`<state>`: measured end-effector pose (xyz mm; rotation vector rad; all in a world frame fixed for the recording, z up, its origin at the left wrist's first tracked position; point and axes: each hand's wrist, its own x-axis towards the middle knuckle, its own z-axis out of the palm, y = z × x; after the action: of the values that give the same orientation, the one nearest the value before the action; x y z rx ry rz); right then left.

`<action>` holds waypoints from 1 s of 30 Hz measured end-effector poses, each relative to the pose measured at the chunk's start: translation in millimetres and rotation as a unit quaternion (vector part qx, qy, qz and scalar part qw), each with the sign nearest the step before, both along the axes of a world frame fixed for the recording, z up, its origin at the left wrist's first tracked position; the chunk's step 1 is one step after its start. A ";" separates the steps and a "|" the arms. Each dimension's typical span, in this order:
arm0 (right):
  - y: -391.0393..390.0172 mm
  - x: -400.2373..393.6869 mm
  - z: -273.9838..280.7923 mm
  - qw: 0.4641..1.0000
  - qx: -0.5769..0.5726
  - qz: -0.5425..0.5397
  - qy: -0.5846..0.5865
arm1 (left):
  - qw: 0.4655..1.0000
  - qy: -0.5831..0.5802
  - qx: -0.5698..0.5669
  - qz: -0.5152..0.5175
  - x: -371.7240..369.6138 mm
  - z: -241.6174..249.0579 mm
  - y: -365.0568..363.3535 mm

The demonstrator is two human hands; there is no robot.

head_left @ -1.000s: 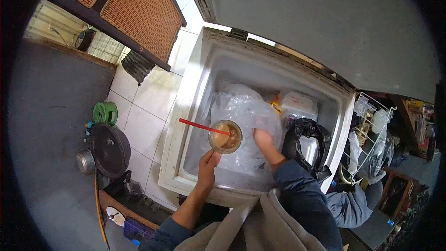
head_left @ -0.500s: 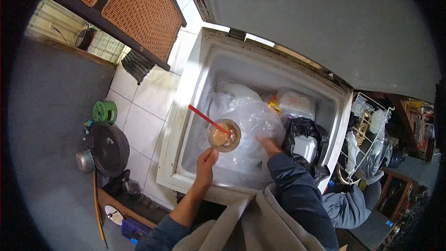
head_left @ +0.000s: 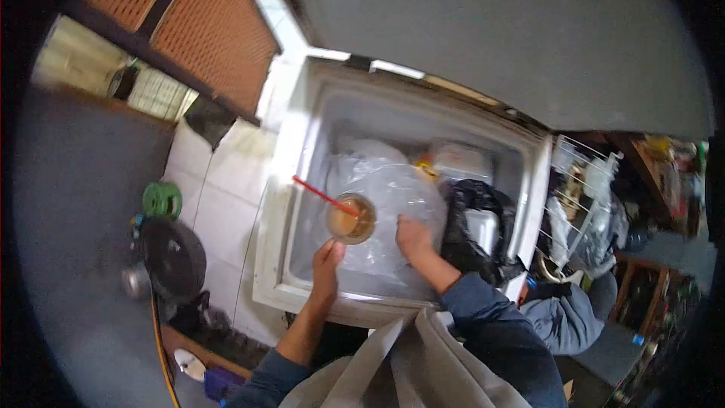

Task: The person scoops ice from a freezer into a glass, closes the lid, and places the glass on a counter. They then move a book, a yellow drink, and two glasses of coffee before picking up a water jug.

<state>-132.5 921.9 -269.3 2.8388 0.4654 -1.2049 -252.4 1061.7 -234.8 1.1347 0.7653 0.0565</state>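
You are holding a clear plastic cup of brown drink point(head_left: 350, 219) from below with your left hand point(head_left: 326, 261), fingers curled around its base, forearm reaching up over the near rim of the open white chest freezer point(head_left: 281, 181). A red straw point(head_left: 321, 195) is sticking out of the cup, slanting up and to the left. The cup is hovering inside the freezer, just beside a large clear plastic bag point(head_left: 396, 196). Your right hand point(head_left: 414, 238) is pressing down on that bag – fingers bent, though whether they are gripping the plastic I cannot tell. A black plastic bag point(head_left: 472, 227) is lying to the right.
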 end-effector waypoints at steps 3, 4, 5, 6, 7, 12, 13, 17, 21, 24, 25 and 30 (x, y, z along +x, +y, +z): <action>-28.8 -22.0 83.5 0.998 0.060 0.009 -0.029 | 0.963 -0.045 0.254 -0.079 -7.8 -16.6 4.0; -41.8 -24.6 114.2 0.994 0.106 -0.005 -0.032 | 0.997 -0.048 0.060 -0.009 3.4 13.1 -0.8; -58.6 -24.0 139.8 0.994 0.095 -0.031 -0.050 | 0.999 -0.044 0.005 0.022 2.7 8.4 -2.7; -79.4 -22.1 163.8 0.977 0.195 -0.076 -0.038 | 0.998 -0.047 -0.038 0.034 -2.6 -0.7 -0.3; -100.6 -18.4 184.1 0.948 0.297 -0.109 -0.031 | 0.997 -0.067 -0.043 0.001 -6.8 -4.9 2.3; -215.3 22.9 249.2 0.731 0.533 -0.422 -0.052 | 0.999 -0.037 0.004 -0.008 1.0 11.9 -10.0; -238.9 40.9 246.0 0.720 0.536 -0.408 -0.168 | 0.997 -0.058 -0.016 -0.040 -1.2 10.8 -8.0; -347.4 143.3 199.5 0.685 0.441 -0.366 -0.450 | 0.996 -0.071 0.031 -0.050 13.7 30.8 -33.2; -402.0 247.4 185.8 0.613 0.321 -0.440 -0.572 | 0.996 -0.084 0.016 0.004 39.7 57.5 -68.0; -423.8 304.5 174.5 0.596 0.260 -0.428 -0.628 | 0.994 -0.094 -0.025 0.045 50.2 69.7 -92.6; -425.6 318.8 174.6 0.610 0.204 -0.413 -0.644 | 0.993 -0.105 -0.039 0.041 52.1 72.7 -96.9; -429.2 346.2 181.2 0.702 0.096 -0.461 -0.535 | 0.993 -0.090 -0.030 0.067 54.3 80.1 -109.3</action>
<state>213.7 492.8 -88.1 3.2539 -1.0099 0.7993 -198.1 952.4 -154.7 1.0048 0.6766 0.2439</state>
